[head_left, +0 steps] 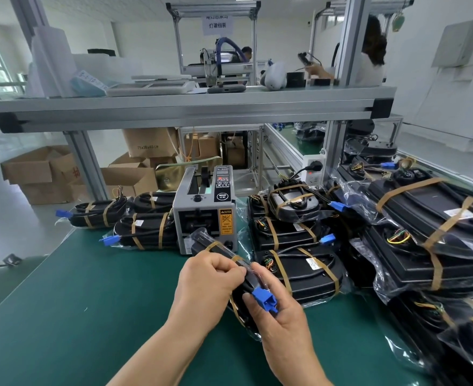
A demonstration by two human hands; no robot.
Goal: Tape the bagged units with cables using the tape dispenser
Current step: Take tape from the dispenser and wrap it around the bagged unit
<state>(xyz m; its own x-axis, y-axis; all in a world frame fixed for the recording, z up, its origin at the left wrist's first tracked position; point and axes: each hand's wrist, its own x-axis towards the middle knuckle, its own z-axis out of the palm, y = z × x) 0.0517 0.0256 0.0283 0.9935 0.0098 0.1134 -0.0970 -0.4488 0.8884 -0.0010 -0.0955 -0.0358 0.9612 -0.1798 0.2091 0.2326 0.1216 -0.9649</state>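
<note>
Over green mat (90, 302): L hand (204, 285) + R hand (280, 310), each grip round glossy black bagged unit (202, 242).

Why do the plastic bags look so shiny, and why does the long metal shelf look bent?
Head view: bright room light bounces off the crinkly plastic bags, making white glare streaks; same view: the wide-angle lens curves straight things, so the metal shelf bows; the bagged unit held by left hand and right hand looks sharp.
</note>
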